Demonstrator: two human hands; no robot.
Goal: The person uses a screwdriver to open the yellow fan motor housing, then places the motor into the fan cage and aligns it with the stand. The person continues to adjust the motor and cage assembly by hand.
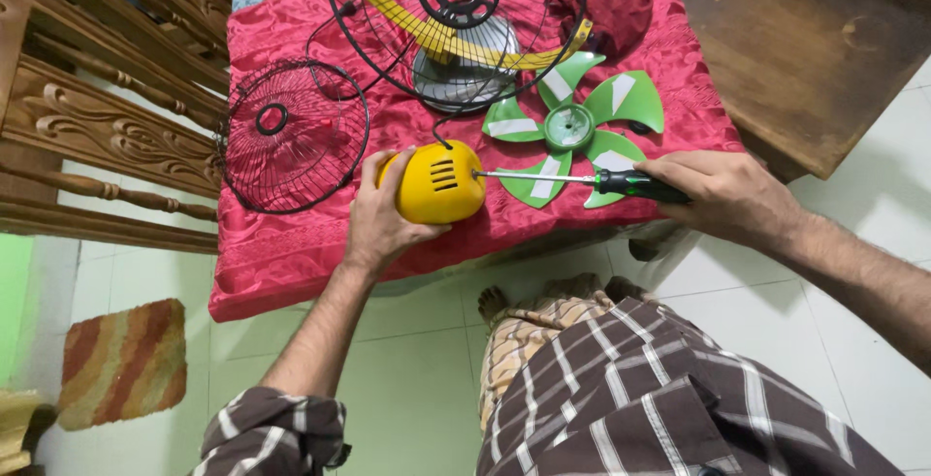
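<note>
Seen from above, at far left a striped orange and brown floor mat (124, 362) lies on pale floor tiles, below carved dark wooden furniture (107, 98). To the right, a small table draped in a shiny crimson cloth (291, 243) holds the parts of a dismantled fan. A round black wire fan guard (294, 136) lies flat near the cloth's left edge. Beside it, the person's left hand (381, 214) is wrapped around a rounded yellow plastic motor housing (436, 182) with vent slots, steadying it at the table's front edge. Behind the housing, a second black wire grille with a yellow rim (456, 20) stands over a grey metal fan base (464, 74). The thin steel shaft of a screwdriver with a green and black handle (635, 184) lies level, its tip meeting the housing's right side. Behind the shaft, a green plastic five-bladed fan propeller (570, 129) rests flat on the cloth. The right hand (727, 195) is closed around the screwdriver's handle. At far right is a brown wooden chair seat (805, 40).
</note>
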